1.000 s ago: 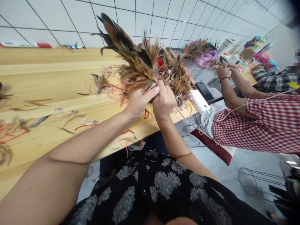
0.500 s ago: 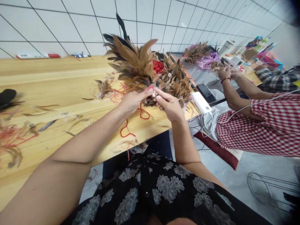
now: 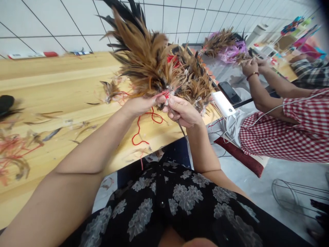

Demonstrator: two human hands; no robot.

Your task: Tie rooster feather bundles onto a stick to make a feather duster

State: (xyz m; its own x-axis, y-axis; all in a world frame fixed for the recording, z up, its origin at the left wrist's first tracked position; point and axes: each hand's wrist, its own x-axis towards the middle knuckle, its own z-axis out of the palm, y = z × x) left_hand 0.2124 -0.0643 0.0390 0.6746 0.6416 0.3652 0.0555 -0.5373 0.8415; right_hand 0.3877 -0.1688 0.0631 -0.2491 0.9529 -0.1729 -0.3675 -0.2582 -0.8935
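Feather bundle (image 3: pixel 146 65) up over the table (image 3: pixel 64 77), thread (image 3: pixel 139 126) below, feather pile (image 3: pixel 197 84) just right, power bank (image 3: pixel 223 103) beside smartphone (image 3: pixel 229 92) farther right, marker (image 3: pixel 31 55) over left by the wall (image 3: pixel 84 17)

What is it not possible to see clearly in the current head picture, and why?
Feather bunch, head view: some dark tips are cut off by the top edge.
Thin grey item, head view: its upper part is hidden by the right hand.
Dark object, head view: the left edge cuts it off, so I cannot name it.
Co-worker's hands, head view: too small and blurred to show their exact grip.
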